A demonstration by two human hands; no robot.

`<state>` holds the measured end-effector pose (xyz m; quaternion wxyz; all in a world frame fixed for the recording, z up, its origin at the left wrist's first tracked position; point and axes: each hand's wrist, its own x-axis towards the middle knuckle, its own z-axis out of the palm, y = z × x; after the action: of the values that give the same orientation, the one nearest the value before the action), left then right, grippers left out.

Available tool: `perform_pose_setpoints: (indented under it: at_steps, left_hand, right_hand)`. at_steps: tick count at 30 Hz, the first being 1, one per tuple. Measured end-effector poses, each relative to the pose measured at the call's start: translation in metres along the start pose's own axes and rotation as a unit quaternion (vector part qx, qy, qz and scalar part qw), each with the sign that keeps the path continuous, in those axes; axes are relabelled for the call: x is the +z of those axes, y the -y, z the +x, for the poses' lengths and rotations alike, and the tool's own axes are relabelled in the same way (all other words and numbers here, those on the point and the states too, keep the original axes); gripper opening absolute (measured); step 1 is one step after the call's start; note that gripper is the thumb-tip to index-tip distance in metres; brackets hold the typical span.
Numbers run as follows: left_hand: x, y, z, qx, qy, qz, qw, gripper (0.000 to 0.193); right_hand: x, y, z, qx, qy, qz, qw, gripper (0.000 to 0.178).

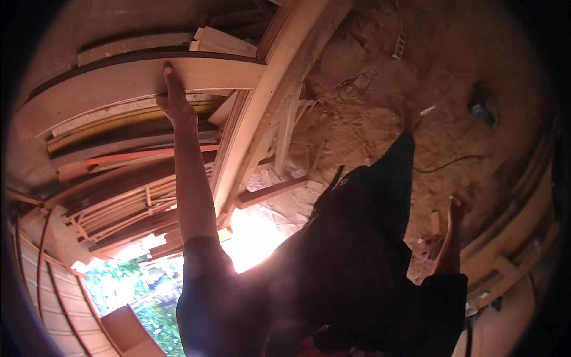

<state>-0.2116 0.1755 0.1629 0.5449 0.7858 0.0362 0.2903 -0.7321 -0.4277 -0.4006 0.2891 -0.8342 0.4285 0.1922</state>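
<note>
My left hand (176,107) grips a long, wide wooden board (119,83) with a dark upper edge. The thumb presses flat on the board's pale face, and the other fingers are hidden behind it. The board's right end meets a long wooden beam (262,89) that runs diagonally. Down at my right side hangs my right hand (455,208), over the dusty floor and away from the board. Its fingers are small and dim, so I cannot make out how they are held or whether anything is in them.
Stacked timber (125,202) fills the left side, below the board. A power strip (399,46) and a dark tool-like object (482,110) lie on the dirt floor (369,131). Wooden pieces (505,238) line the right edge. Bright light comes in at lower left.
</note>
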Motion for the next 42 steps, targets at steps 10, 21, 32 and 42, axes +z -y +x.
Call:
perform_pose_setpoints:
  at_steps: [10,21,32,42]
  left_hand:
    - [0.007,0.002,0.017,-0.003,0.025,-0.024,0.999,0.08]
    - [-0.014,0.006,0.012,0.002,0.026,0.032,0.999,0.061]
    - [-0.03,0.032,-0.008,-0.016,-0.004,0.08,0.997,0.052]
    - [-0.005,0.003,-0.008,-0.08,-0.012,0.009,0.997,0.047]
  right_hand:
    - [0.13,0.05,-0.296,0.14,0.357,0.32,0.866,0.019]
    - [-0.008,0.014,-0.056,0.203,0.135,0.496,0.833,0.012]
    - [-0.103,0.247,0.198,-0.197,0.195,0.292,0.915,0.018]
    - [-0.196,0.771,0.014,-0.429,0.337,0.308,0.779,0.05]
